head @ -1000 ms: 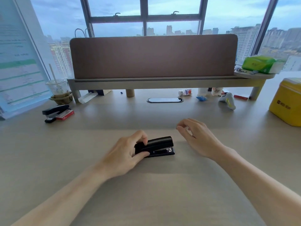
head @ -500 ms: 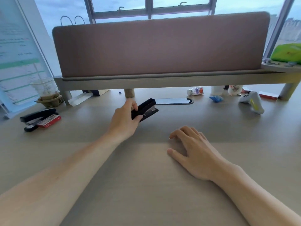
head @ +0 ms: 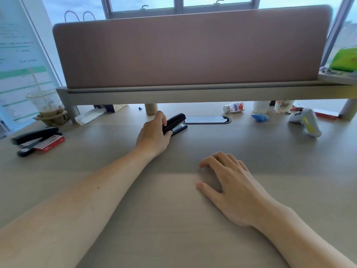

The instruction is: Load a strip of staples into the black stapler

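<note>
My left hand [head: 154, 133] is stretched far forward and grips the rear of a small black stapler [head: 176, 122], which rests on the desk just in front of the shelf post and a dark oval cable cover [head: 207, 119]. The stapler's top is down. My right hand [head: 229, 182] lies flat on the desk nearer to me, fingers spread, holding nothing. At the far left lie a second, larger black stapler [head: 34, 135] and a red staple box [head: 50, 144] beside it.
A raised shelf [head: 193, 94] with a brown divider panel spans the back of the desk. Under it sit a small bottle [head: 233, 107], cups, a blue wrapper [head: 259, 117] and a white game controller [head: 306, 121]. A plastic drink cup [head: 47, 107] stands at left.
My left hand has carried the small stapler from the middle of the desk forward to the back by the cable cover. My right hand has settled flat on the desk.
</note>
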Demonstrator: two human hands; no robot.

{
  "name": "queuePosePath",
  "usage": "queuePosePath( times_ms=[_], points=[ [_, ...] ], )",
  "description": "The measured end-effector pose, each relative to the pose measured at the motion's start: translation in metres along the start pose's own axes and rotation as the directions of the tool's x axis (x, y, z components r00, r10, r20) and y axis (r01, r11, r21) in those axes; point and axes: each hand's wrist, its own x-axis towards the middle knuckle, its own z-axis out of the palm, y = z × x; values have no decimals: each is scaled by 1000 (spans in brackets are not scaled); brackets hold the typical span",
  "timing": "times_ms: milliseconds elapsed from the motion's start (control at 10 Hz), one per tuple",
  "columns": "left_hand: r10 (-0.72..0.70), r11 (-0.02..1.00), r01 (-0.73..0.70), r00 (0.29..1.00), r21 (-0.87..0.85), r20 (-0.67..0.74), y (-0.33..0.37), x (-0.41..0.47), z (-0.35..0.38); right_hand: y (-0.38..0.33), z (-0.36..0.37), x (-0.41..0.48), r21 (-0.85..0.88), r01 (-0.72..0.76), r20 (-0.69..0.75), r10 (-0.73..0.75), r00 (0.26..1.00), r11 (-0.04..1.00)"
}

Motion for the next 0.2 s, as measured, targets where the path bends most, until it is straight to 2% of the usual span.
queuePosePath(
  times_ms=[100, 200],
  points=[
    [81, 996, -82, 994, -19, -73, 2, -12, -10, 1, 0, 1, 6, -1, -7, 1, 1000, 1000],
    [288, 957, -289, 955, 3, -69, 0, -59, -22, -2, -2, -3, 13, -9, -22, 9, 1000, 1000]
  ],
)
